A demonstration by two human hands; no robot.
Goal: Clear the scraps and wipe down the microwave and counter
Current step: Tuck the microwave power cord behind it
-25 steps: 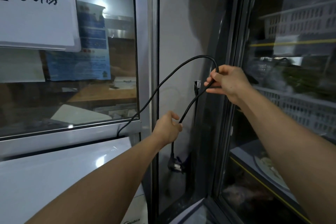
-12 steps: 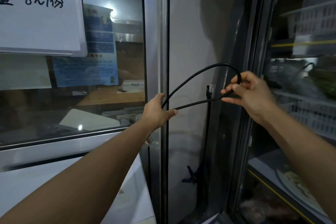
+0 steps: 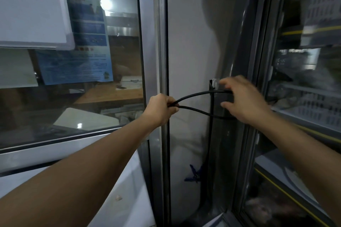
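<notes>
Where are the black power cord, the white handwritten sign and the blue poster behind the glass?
Black power cord [image 3: 195,94], head view, upper strand of the loop between the hands.
White handwritten sign [image 3: 31,14], head view, blank middle area.
Blue poster [image 3: 77,68], head view, lower text block.

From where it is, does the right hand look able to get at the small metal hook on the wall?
Probably yes. The right hand sits just beside the hook, nothing between them, though its fingers are around the black cable loop.

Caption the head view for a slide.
Both hands, left hand and right hand, hold a folded loop of black power cord before a glass window.
</notes>
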